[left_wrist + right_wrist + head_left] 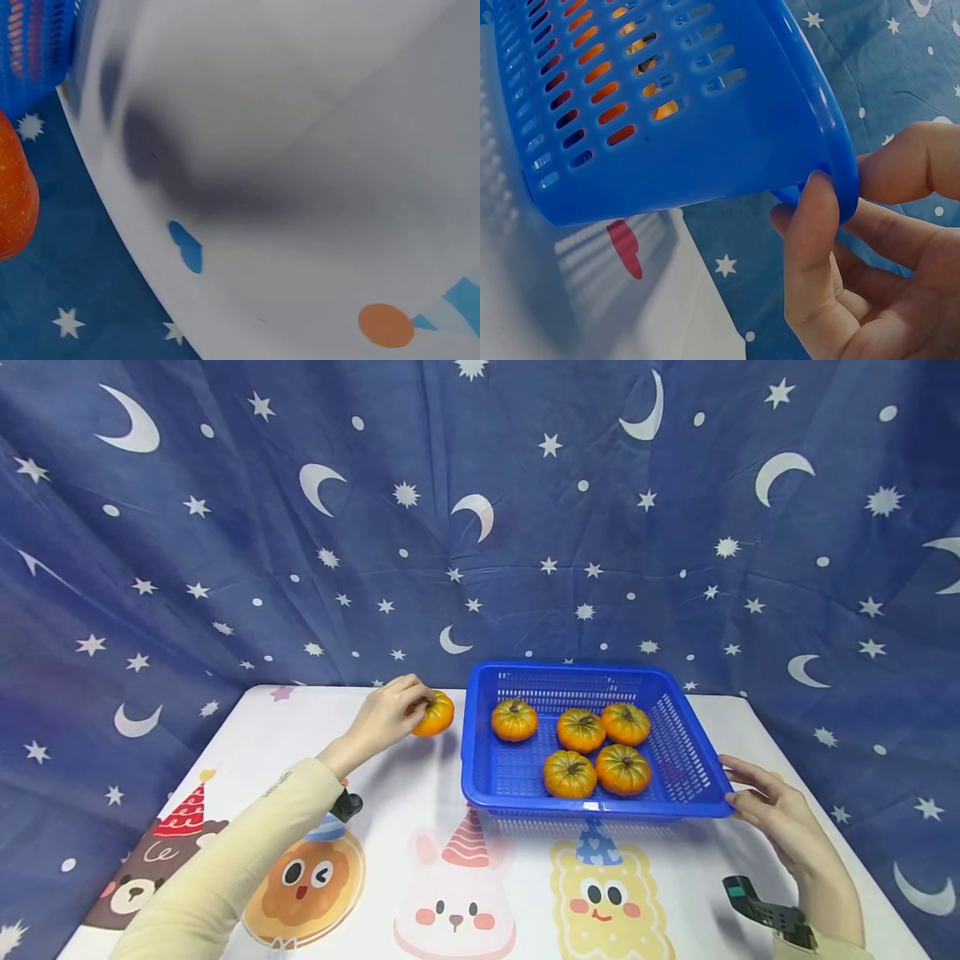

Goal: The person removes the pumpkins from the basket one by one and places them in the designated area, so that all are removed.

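Note:
My left hand grips a small orange pumpkin from above, just left of the blue basket. In the left wrist view only part of that pumpkin shows at the left edge, and the hand itself is out of sight. At the basket's front right corner my right hand pinches the rim; the right wrist view shows thumb and fingers around the blue rim. Inside the basket sit several more pumpkins, one at the left and the others grouped toward the right.
The white table cover carries printed cartoon figures, among them a rabbit and a bear. A dark blue curtain with moons and stars hangs behind the table and down both sides.

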Action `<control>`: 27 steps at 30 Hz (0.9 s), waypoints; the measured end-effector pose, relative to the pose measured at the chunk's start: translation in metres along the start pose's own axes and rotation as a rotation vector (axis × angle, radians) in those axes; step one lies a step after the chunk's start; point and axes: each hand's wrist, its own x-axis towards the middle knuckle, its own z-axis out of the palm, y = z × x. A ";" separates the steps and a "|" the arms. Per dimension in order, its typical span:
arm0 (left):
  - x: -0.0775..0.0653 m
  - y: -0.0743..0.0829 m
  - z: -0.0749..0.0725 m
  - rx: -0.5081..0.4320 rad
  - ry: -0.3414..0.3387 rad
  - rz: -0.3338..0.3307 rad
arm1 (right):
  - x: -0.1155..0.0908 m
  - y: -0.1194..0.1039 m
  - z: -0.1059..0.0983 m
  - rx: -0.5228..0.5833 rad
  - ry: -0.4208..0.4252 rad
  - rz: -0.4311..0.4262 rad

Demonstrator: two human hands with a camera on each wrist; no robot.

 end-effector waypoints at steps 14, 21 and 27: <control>-0.004 -0.024 0.023 0.037 -0.103 -0.153 | -0.001 0.000 0.000 0.016 0.002 -0.001; -0.008 -0.031 0.036 0.033 -0.163 -0.161 | -0.002 0.000 0.001 0.020 0.008 0.002; -0.007 -0.033 0.041 0.041 -0.171 -0.171 | -0.002 -0.001 0.000 0.027 0.013 -0.016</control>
